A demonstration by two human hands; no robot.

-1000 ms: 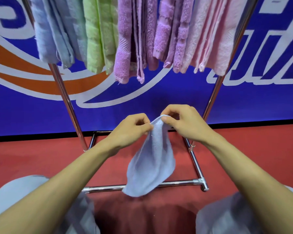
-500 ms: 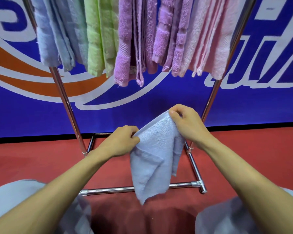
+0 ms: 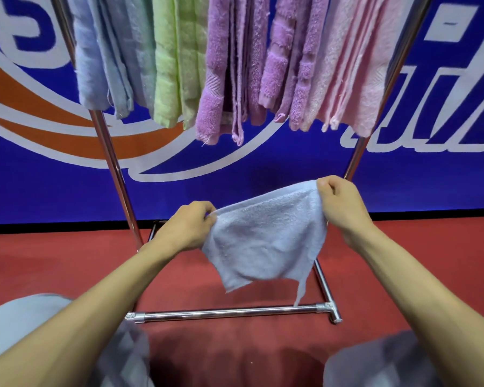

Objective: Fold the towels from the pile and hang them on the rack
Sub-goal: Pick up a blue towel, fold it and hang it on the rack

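A small light blue towel [image 3: 266, 241] hangs spread out between my two hands in front of the rack. My left hand [image 3: 189, 227] pinches its left top corner. My right hand [image 3: 342, 203] grips the right top corner, held a little higher. The towel's lower edge droops toward the rack's chrome base bar [image 3: 229, 312]. Above, the chrome rack [image 3: 111, 152] carries several folded towels: blue ones [image 3: 104, 57] at the left, a green one [image 3: 173, 62], purple ones [image 3: 235, 68] in the middle and pink ones [image 3: 349, 68] at the right. The top rail is out of frame.
The rack stands on a red floor [image 3: 53, 263] before a blue wall banner [image 3: 263, 169] with white and orange graphics. My knees in grey fabric [image 3: 25, 317] fill the lower corners. The pile of towels is out of sight.
My hands have moved apart, the right one going right and the left one left and down. The towel, bunched between them a second ago, now hangs opened wide.
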